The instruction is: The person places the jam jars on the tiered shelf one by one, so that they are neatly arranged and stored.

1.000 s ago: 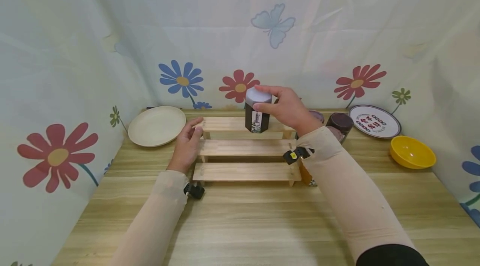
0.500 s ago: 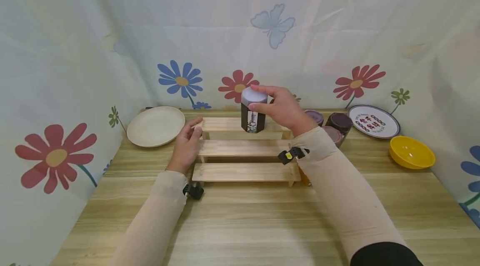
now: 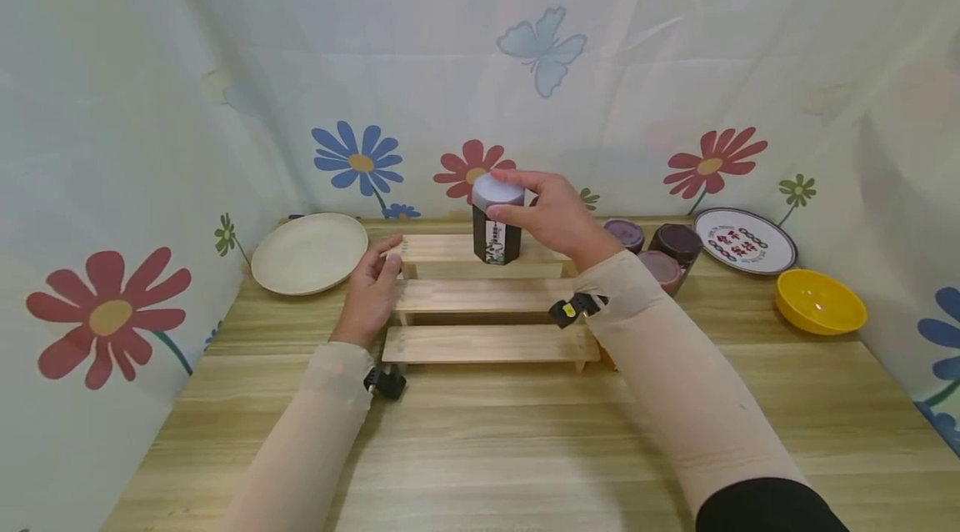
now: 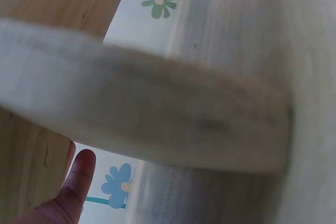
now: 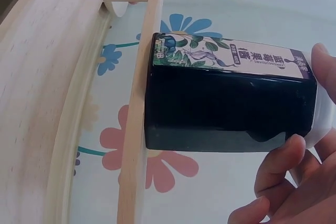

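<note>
Dark jar [image 3: 495,233] with a pale lid, standing upright on the top step of the little wooden stair shelf [image 3: 487,343], base touching the wood. Right hand [image 3: 553,215] just to the right of it, fingers curled around the lid and holding on. Left hand [image 3: 371,290] well apart from the jar at the left end of the shelf, fingers loose against the wood, gripping nothing.

Upright dark jar [image 3: 495,226], top step
</note>
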Motion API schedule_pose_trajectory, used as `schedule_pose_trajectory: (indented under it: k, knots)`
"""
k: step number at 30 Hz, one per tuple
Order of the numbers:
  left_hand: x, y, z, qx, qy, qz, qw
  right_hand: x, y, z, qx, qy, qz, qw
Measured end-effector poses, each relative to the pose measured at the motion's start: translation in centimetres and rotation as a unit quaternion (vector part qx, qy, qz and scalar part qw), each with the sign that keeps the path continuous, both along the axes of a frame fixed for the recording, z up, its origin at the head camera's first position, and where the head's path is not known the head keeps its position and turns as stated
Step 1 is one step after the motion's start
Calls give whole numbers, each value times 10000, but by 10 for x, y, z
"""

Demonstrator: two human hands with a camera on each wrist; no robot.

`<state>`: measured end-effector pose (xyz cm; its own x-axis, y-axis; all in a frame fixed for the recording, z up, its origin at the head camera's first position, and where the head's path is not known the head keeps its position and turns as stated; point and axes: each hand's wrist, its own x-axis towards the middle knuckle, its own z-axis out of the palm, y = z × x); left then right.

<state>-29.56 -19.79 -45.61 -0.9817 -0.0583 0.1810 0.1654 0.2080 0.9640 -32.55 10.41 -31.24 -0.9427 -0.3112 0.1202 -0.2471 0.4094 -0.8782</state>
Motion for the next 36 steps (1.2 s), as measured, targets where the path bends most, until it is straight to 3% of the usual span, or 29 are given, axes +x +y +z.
schedule_pose_trajectory:
  k: [16, 31, 36]
  knots:
    - [0, 2, -2, 50, 117, 7, 9999, -3, -6, -1, 86, 82, 131, 9998]
    - [0, 1, 0, 31, 112, 32, 9999, -5, -14, -1, -279, 104, 300, 9991]
    - [-1, 1, -1, 51, 79, 57, 9999, -6, -17, -2, -171, 135, 255, 9994]
